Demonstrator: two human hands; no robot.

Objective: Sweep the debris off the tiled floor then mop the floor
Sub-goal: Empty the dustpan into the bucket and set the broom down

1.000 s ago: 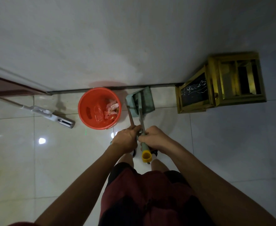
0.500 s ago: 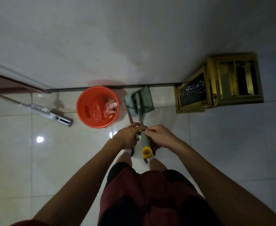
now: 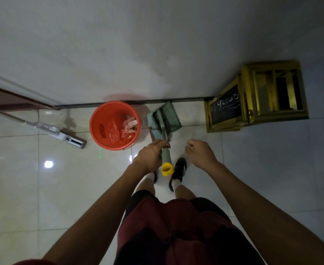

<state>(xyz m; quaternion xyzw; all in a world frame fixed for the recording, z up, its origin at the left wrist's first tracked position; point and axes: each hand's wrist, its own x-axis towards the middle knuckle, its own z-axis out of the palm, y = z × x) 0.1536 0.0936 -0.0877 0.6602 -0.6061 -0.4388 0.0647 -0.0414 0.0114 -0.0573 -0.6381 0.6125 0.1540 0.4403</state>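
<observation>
Since the earlier frame the right hand [image 3: 201, 153] has let go of the handles and drawn off to the right, where it hangs with fingers loosely curled and holding nothing; the left hand [image 3: 150, 155] alone now grips the two long handles together just below the yellow cap [image 3: 166, 169]. The green dustpan [image 3: 164, 119] stands on the tiled floor [image 3: 42, 188] by the wall, beside the orange bucket [image 3: 114, 125] that holds scraps of litter, with the broom head tucked into its toothed edge. The flat mop [image 3: 58, 133] lies on the floor left of the bucket, well apart from the hands, its pole running off toward the door. Broom and pan look like light, stiff plastic on thin tubes, likely to tip if released upright, so leaning them on the wall seems wise; the mop should also be light, best taken high on its pole, since the hinged head may swing.
</observation>
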